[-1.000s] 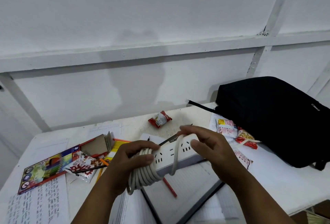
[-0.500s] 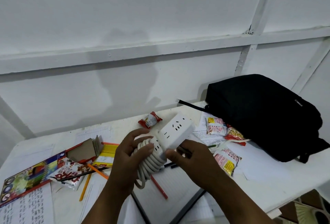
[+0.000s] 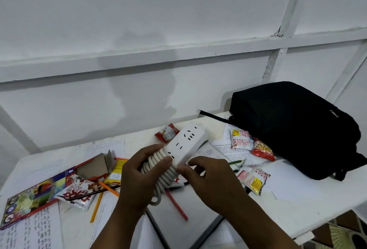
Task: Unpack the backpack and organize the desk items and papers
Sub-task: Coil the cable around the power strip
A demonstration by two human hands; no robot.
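Power strip, white, sits raised above the bench in my two hands: my left hand has its grip curled round the coiled cord, my right hand pinches the strip's near end. The black backpack lies far right among snack packets.

Smooth plastic power strip; matt cloth backpack.

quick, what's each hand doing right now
Left hand: grips the cord coiled around the power strip.
Right hand: pinches the power strip's near end.
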